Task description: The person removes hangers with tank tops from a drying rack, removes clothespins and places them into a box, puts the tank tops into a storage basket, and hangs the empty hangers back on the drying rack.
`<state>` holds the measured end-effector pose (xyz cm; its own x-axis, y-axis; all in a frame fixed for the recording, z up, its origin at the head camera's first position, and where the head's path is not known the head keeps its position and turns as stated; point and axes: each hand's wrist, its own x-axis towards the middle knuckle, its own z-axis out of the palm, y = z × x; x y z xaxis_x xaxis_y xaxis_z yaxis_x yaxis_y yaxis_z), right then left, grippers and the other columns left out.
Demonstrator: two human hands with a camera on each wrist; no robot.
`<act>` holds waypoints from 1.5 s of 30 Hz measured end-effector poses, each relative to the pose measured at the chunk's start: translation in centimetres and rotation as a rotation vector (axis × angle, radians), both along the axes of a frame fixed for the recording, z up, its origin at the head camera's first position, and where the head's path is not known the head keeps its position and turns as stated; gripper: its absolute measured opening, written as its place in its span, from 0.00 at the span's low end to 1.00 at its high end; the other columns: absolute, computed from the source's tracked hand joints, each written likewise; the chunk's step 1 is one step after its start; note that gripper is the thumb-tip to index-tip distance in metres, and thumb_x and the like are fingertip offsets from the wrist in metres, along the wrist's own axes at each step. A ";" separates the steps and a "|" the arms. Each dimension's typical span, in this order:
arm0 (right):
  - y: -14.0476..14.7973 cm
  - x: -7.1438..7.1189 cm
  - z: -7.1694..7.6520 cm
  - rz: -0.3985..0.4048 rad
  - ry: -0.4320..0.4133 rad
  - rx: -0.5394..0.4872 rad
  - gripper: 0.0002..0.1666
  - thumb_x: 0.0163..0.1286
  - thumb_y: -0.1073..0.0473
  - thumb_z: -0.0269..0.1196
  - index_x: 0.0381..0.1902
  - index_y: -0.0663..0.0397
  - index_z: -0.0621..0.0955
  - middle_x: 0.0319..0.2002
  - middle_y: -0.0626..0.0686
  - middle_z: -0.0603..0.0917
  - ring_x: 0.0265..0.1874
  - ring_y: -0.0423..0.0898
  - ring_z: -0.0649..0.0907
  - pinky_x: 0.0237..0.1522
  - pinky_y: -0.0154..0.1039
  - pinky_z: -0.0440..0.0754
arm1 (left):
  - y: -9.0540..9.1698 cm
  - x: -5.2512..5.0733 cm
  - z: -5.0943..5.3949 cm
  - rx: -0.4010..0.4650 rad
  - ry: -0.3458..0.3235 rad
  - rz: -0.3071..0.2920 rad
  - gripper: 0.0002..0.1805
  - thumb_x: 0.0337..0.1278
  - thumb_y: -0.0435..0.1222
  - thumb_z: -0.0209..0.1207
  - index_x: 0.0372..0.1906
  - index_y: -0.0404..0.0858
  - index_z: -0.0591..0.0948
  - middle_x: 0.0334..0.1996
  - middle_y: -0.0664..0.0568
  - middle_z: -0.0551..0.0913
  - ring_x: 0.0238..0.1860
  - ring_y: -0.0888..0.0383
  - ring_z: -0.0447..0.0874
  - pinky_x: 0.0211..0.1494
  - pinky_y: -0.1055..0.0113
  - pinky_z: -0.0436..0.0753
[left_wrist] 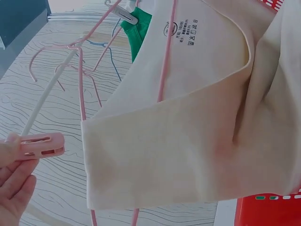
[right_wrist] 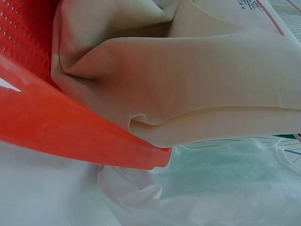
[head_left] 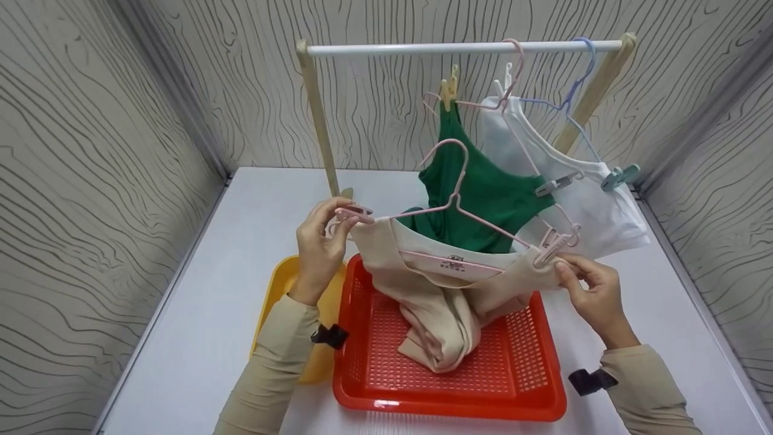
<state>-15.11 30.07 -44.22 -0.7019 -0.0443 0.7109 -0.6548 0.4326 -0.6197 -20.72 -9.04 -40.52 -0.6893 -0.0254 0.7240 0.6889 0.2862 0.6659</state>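
Observation:
A beige sleeveless top [head_left: 423, 266] hangs from a pink hanger [head_left: 454, 196], its lower part bunched down into the red basket [head_left: 450, 408]. My left hand [head_left: 321, 248] pinches a pink clothespin [left_wrist: 42, 145] beside the top's left shoulder; in the left wrist view a gap separates clothespin and fabric. A second pink clothespin [head_left: 551, 246] sits on the right shoulder. Just below it, my right hand [head_left: 595, 296] pinches the edge of the top between thumb and fingers. The right wrist view shows the beige fabric [right_wrist: 188, 80], but the right hand is outside it.
Behind stands a rack with a white rod [head_left: 392, 49]. From it hang a green top [head_left: 483, 199] on a pink hanger and a white garment [head_left: 604, 223] on a blue hanger [head_left: 570, 96], both with clothespins. A yellow tray [head_left: 275, 290] lies left of the basket.

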 end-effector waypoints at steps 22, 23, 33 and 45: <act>0.0 -0.2 -0.2 0.005 0.000 -0.089 0.12 0.55 0.87 0.54 0.33 0.77 0.81 0.33 0.27 0.84 0.25 0.21 0.80 0.27 0.16 0.78 | -0.9 -0.2 -1.3 0.014 -0.219 0.017 0.21 0.49 0.29 0.68 0.50 0.27 0.78 0.38 0.48 0.81 0.44 0.52 0.83 0.60 0.63 0.82; 0.1 -0.1 -0.2 -0.008 -0.004 -0.078 0.11 0.55 0.87 0.54 0.33 0.80 0.80 0.33 0.26 0.84 0.25 0.21 0.80 0.27 0.15 0.78 | -0.9 -0.2 -1.5 0.012 -0.222 0.021 0.21 0.49 0.29 0.68 0.49 0.28 0.78 0.38 0.48 0.81 0.44 0.52 0.84 0.60 0.63 0.82; 0.3 -0.1 -0.5 -0.030 -0.015 -0.060 0.13 0.59 0.84 0.54 0.35 0.71 0.83 0.34 0.24 0.83 0.26 0.20 0.80 0.28 0.16 0.79 | -2.0 -0.3 -3.4 -0.014 -0.282 0.048 0.21 0.49 0.30 0.69 0.50 0.30 0.79 0.38 0.43 0.82 0.45 0.50 0.85 0.61 0.59 0.82; 0.0 0.2 -0.2 -0.004 -0.036 -0.105 0.15 0.58 0.84 0.54 0.34 0.69 0.83 0.29 0.27 0.84 0.24 0.22 0.80 0.28 0.16 0.79 | -3.4 -0.2 -5.8 -0.105 -0.388 0.140 0.22 0.50 0.32 0.68 0.51 0.30 0.78 0.41 0.40 0.83 0.45 0.47 0.86 0.58 0.54 0.83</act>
